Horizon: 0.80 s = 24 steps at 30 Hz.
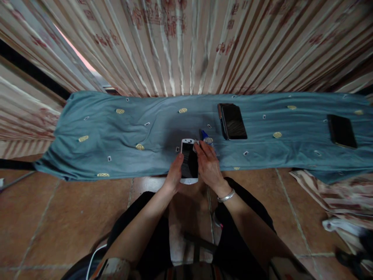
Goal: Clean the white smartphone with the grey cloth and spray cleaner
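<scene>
A white-framed smartphone (pixel 189 161) with a dark screen is held just above the near edge of the cloth-covered surface. My left hand (pixel 175 171) grips its left side, thumb along the edge. At the phone's upper right, my right hand (pixel 208 161) has its fingers bent together over the edge of the screen. Something small and pale shows at those fingertips, too unclear to name. Just beyond the right fingers lies a blue-and-clear object (pixel 206 137), partly hidden by the hand.
A stack of dark flat devices (pixel 233 121) lies to the right on the teal patterned cloth (pixel 157 136). Farther right is another dark flat device (pixel 341 130). Patterned curtains (pixel 180 50) hang behind, and the tiled floor (pixel 87 210) shows in front.
</scene>
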Available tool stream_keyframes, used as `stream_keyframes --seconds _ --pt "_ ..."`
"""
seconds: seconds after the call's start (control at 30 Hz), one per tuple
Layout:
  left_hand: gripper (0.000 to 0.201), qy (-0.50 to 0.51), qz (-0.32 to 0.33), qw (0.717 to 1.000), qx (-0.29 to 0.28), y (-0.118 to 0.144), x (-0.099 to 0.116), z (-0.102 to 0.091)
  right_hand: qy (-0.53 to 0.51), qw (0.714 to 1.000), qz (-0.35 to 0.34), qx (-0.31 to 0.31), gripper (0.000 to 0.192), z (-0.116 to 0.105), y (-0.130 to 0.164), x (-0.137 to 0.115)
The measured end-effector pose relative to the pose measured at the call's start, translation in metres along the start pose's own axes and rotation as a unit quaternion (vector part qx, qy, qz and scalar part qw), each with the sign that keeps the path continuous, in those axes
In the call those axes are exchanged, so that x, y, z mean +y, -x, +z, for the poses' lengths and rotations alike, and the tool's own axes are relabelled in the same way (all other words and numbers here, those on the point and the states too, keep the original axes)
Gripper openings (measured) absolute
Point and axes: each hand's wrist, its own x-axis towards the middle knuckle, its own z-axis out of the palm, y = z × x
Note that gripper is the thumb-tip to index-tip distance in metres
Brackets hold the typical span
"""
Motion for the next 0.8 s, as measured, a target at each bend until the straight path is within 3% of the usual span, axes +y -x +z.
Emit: stream_keyframes --seconds 0.47,0.63,0.8 --pt "0.031 -0.088 0.036 0.995 0.015 0.004 -0.004 0.003 -0.041 0.997 -0.064 0.023 0.045 -0.001 -0.008 -0.021" --pt "0.03 -0.006 -0.025 0.999 0.02 0.009 0.0 0.012 -0.054 0.996 -0.068 -0.001 0.046 -0.003 -0.009 -0.026" --pt "0.035 0.071 -0.07 0.993 0.059 0.007 0.012 0.015 -0.064 0.994 -0.083 -0.034 0.049 -0.002 -0.001 -0.032"
